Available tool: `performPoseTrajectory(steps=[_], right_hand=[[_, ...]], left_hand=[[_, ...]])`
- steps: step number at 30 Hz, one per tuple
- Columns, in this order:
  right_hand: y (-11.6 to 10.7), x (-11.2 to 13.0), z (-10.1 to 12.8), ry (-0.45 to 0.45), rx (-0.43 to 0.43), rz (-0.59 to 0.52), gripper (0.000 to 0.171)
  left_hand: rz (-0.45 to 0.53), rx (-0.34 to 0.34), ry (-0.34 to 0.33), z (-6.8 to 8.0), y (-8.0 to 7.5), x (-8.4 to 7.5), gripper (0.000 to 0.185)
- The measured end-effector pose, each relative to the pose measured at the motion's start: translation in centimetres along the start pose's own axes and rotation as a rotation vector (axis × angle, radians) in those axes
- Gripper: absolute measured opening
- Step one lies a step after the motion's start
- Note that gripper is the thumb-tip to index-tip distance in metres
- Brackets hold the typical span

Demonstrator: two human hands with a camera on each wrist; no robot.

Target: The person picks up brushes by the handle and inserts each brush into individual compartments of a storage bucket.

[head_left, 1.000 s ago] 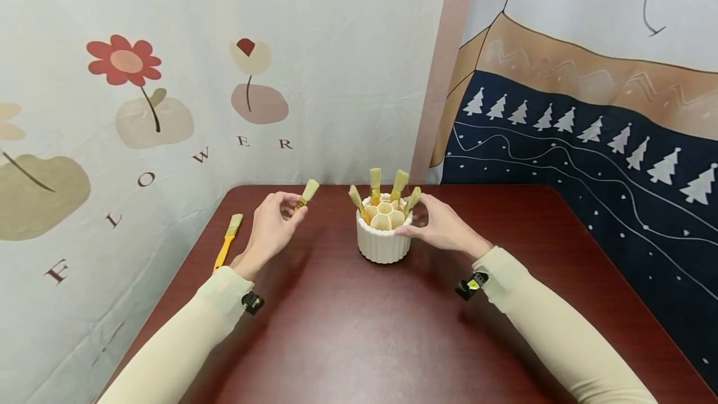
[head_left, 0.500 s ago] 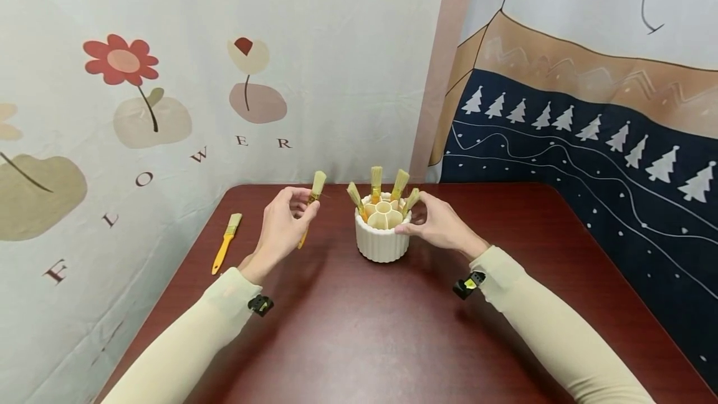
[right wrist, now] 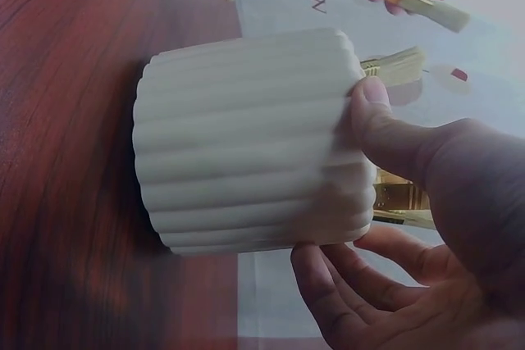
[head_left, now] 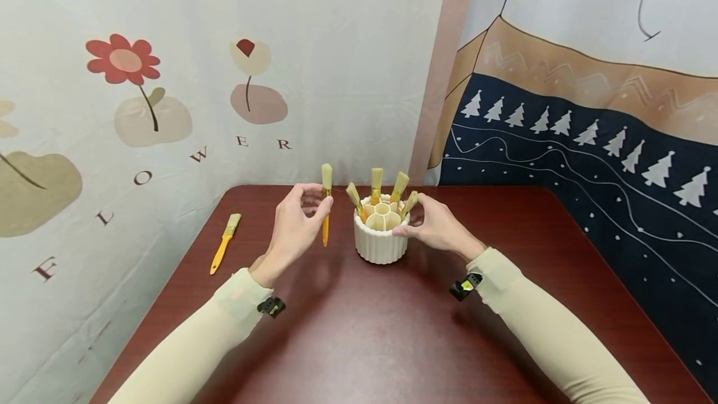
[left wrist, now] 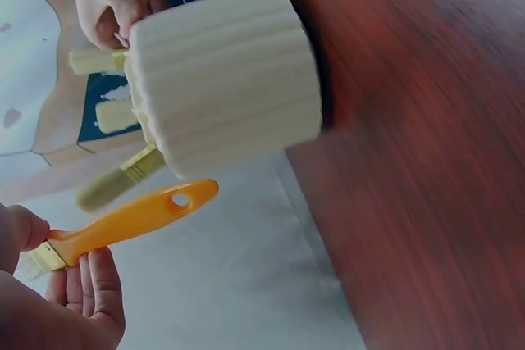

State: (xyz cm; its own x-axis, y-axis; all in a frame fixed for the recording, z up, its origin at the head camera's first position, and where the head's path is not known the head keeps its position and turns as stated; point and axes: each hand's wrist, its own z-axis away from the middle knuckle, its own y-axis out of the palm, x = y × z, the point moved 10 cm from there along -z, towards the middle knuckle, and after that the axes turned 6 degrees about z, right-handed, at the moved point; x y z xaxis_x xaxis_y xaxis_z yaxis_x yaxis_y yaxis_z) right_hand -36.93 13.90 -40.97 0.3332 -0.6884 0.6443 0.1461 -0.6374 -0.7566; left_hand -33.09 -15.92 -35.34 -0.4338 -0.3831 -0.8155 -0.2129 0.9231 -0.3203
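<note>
My left hand (head_left: 297, 220) pinches a flat paintbrush (head_left: 325, 229) near its metal ferrule, between thumb and fingers. The brush is upright, bristles up, its orange handle pointing down above the table, just left of a white ribbed brush holder (head_left: 381, 247). In the left wrist view, the tip of that handle (left wrist: 184, 196) shows beside the holder's wall. With thumb and fingers on either side of the rim, my right hand (head_left: 440, 226) grips the holder. Several brushes (head_left: 377, 179) stand in its outer compartments, bristles up; a round compartment (head_left: 382, 209) sits at the centre.
Another orange-handled paintbrush (head_left: 225, 243) lies near the left edge of the dark red table (head_left: 359, 335). Behind the table hang a pale flower-printed cloth (head_left: 348, 80) and a dark blue cloth with white trees (head_left: 589, 161).
My left hand has moved right, toward the holder, and turned its paintbrush from a slant to upright. The lying brush has come into full view. My right hand stays at the holder's rim.
</note>
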Motion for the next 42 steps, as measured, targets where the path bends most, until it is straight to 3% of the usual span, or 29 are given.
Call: performPoseTrajectory(steps=[7, 13, 28, 42], right_hand=[[0.0, 0.1, -0.1, 0.013, -0.002, 0.023, 0.072], [0.0, 0.1, -0.1, 0.024, 0.005, 0.021, 0.072], [0.0, 0.5, -0.1, 0.016, 0.005, 0.032, 0.067], [-0.1, 0.4, 0.0, 0.022, 0.003, 0.046, 0.068]], left_hand=[[0.091, 0.003, 0.032, 0.0, 0.9, -1.8, 0.034], [0.133, 0.001, 0.03, 0.0, 1.7, -2.2, 0.035], [0.273, -0.064, 0.084, -0.6, 2.0, -4.1, 0.039], [0.291, -0.063, 0.097, -0.4, 3.1, -4.5, 0.038]])
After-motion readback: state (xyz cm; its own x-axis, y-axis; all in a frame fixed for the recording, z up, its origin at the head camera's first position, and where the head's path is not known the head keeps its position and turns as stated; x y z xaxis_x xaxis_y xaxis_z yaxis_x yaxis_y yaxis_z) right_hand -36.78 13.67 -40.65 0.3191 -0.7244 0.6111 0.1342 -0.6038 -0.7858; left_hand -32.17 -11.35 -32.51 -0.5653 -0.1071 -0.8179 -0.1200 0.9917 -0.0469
